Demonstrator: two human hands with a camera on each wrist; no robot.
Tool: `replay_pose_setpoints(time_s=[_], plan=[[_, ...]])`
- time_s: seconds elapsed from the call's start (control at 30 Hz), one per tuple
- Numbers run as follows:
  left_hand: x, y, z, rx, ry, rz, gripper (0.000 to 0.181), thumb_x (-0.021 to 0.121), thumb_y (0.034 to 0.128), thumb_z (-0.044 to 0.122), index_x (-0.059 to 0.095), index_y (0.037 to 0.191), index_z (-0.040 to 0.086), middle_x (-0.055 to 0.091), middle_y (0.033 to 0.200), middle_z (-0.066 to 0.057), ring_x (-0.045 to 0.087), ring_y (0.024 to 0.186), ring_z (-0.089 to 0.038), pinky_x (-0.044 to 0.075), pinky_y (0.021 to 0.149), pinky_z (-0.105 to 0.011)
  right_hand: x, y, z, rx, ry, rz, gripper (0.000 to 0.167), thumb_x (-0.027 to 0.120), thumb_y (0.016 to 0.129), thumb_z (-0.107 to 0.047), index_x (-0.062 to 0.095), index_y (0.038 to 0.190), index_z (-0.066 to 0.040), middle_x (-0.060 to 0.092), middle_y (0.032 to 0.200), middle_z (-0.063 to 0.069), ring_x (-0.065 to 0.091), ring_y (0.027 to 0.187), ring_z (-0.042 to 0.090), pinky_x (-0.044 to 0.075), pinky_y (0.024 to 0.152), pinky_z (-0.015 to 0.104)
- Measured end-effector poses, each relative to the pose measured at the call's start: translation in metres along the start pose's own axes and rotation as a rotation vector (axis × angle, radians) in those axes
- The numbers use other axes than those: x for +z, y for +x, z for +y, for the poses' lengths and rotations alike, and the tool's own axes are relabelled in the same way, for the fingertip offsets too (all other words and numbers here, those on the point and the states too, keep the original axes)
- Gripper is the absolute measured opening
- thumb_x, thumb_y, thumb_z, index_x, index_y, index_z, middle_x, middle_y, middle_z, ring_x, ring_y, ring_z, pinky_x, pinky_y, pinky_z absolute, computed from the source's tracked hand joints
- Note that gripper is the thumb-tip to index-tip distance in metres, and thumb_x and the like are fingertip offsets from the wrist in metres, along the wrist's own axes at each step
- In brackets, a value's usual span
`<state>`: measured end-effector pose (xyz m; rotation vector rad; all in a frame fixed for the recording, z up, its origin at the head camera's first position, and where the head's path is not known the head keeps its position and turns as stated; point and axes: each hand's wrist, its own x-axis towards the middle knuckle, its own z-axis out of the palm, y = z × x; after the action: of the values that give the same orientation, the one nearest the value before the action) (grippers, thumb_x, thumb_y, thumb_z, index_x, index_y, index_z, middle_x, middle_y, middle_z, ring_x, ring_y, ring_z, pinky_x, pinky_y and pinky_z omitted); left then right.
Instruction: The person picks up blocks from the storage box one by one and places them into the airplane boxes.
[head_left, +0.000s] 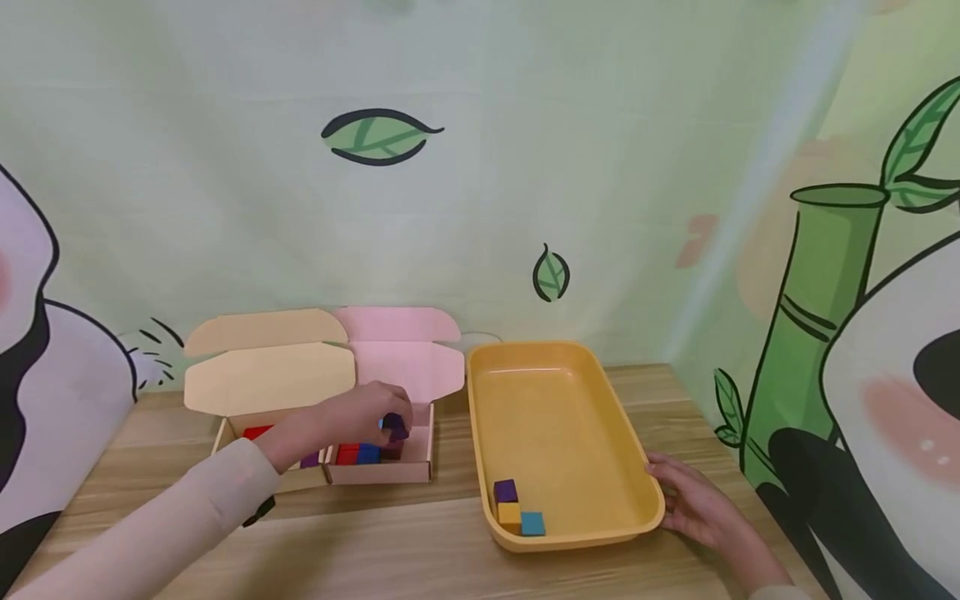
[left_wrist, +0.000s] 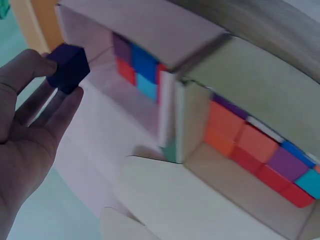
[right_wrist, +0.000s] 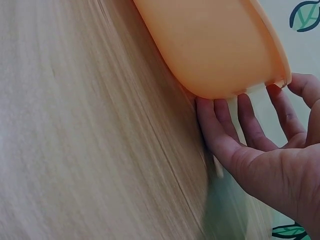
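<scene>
My left hand (head_left: pixel 363 412) pinches a dark purple cube (left_wrist: pixel 70 67) between thumb and fingertips, above the open pink box (head_left: pixel 381 474). Inside that box, a red cube (head_left: pixel 347 455) and a blue cube (head_left: pixel 368 454) lie among several others along the near side. To the right stands a yellow tray (head_left: pixel 558 425). My right hand (head_left: pixel 697 504) holds its right rim, thumb at the lip and fingers against the outer wall. In the tray's near left corner are a purple cube (head_left: pixel 506 491), a yellow cube (head_left: pixel 509 517) and a light blue cube (head_left: pixel 532 524).
A tan box (head_left: pixel 270 379) with its lid raised stands left of the pink one, holding several coloured cubes. My left forearm crosses in front of it and partly hides it. Behind the wooden table (head_left: pixel 390 542) hangs a printed cloth (head_left: pixel 480 167).
</scene>
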<state>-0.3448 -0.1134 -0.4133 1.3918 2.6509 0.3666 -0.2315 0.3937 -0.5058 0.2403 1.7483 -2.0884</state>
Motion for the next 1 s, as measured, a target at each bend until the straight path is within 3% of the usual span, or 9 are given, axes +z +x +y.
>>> replay_pose_setpoints(time_s=[0.13,0.23,0.4,0.53,0.77,1.0], plan=[[0.006,-0.003,-0.005,0.013,0.015,-0.105,0.027,0.081,0.0756,-0.006,0.076,0.096,0.011,0.070,0.102,-0.002,0.063,0.093,-0.016,0.057,0.083,-0.031,0.000,0.001,0.000,0.000,0.009,-0.001,0.063,0.054,0.105,-0.028,0.026,0.159,-0.008,0.055,0.132,0.001,0.063,0.112,0.024,0.054,0.093,0.049],[0.011,-0.004,-0.008,0.034,0.012,-0.145,0.027,0.079,0.0770,-0.007,0.077,0.098,0.010,0.070,0.104,-0.003,0.063,0.096,-0.015,0.056,0.084,-0.031,-0.001,0.001,-0.001,-0.003,0.010,-0.008,0.060,0.054,0.106,-0.028,0.030,0.157,-0.008,0.056,0.130,0.000,0.063,0.112,0.024,0.055,0.093,0.048],[0.013,-0.002,-0.011,0.021,-0.011,-0.190,0.028,0.079,0.0788,-0.006,0.077,0.102,0.009,0.071,0.109,-0.006,0.063,0.100,-0.016,0.056,0.087,-0.033,0.000,0.002,-0.002,0.002,0.009,-0.001,0.058,0.055,0.105,-0.028,0.033,0.156,-0.009,0.058,0.129,0.000,0.064,0.111,0.024,0.055,0.092,0.048],[0.013,0.002,-0.013,0.000,-0.030,-0.224,0.028,0.079,0.0797,-0.004,0.078,0.103,0.011,0.071,0.106,-0.001,0.061,0.097,-0.013,0.054,0.089,-0.032,0.000,0.002,-0.002,0.010,0.010,0.016,0.058,0.056,0.105,-0.028,0.034,0.155,-0.010,0.058,0.128,-0.002,0.064,0.111,0.023,0.055,0.092,0.047],[0.015,0.010,-0.012,0.077,0.007,-0.233,0.026,0.079,0.0784,-0.005,0.079,0.098,0.012,0.071,0.097,0.005,0.060,0.090,-0.007,0.054,0.084,-0.027,-0.002,0.002,-0.002,0.004,0.009,0.008,0.053,0.056,0.104,-0.028,0.040,0.152,-0.012,0.058,0.128,-0.001,0.064,0.111,0.023,0.055,0.092,0.048],[0.014,0.017,-0.007,0.098,-0.005,-0.291,0.025,0.080,0.0788,-0.006,0.080,0.098,0.011,0.072,0.094,0.006,0.059,0.086,-0.008,0.054,0.085,-0.025,-0.004,0.003,0.001,0.008,0.010,-0.002,0.061,0.054,0.105,-0.027,0.029,0.157,-0.008,0.058,0.128,-0.001,0.064,0.112,0.024,0.054,0.094,0.049]])
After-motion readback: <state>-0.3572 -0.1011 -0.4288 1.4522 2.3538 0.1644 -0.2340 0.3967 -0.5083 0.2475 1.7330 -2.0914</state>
